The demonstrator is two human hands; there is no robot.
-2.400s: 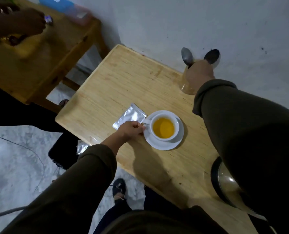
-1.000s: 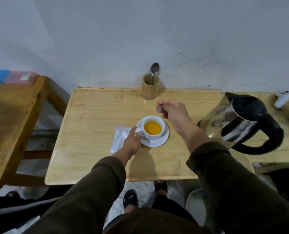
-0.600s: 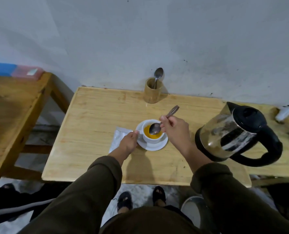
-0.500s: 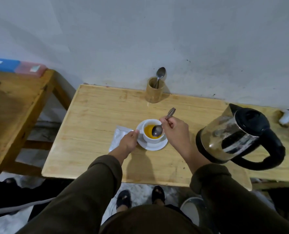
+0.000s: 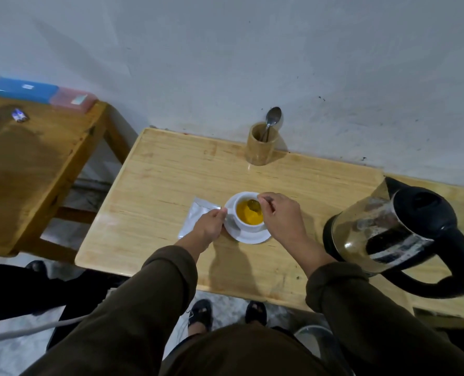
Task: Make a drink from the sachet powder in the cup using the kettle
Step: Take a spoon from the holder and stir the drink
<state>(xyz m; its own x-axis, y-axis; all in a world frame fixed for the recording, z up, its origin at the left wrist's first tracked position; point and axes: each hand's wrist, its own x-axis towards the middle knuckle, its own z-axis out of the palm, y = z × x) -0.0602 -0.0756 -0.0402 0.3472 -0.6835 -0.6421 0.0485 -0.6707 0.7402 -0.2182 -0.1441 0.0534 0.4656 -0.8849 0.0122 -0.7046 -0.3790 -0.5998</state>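
A white cup (image 5: 245, 226) of orange-yellow drink stands on a white saucer (image 5: 255, 238) in the middle of the light wooden table (image 5: 155, 183). My right hand (image 5: 282, 215) pinches a metal spoon (image 5: 253, 204) whose bowl dips into the drink. My left hand (image 5: 210, 226) grips the cup's handle at the saucer's left edge. A silver sachet (image 5: 197, 215) lies flat just left of the saucer, partly under my left hand. The steel kettle (image 5: 393, 229) with black lid and handle stands at the right.
A wooden holder (image 5: 262, 146) with another spoon (image 5: 273, 118) stands at the table's back edge by the wall. A darker wooden table (image 5: 35, 169) at left carries blue and pink boxes (image 5: 41, 93). Another person's dark clothing shows at the lower left.
My right hand took a spoon from the holder, carried it over the cup and lowered its bowl into the drink. My left hand stayed at the cup's handle.
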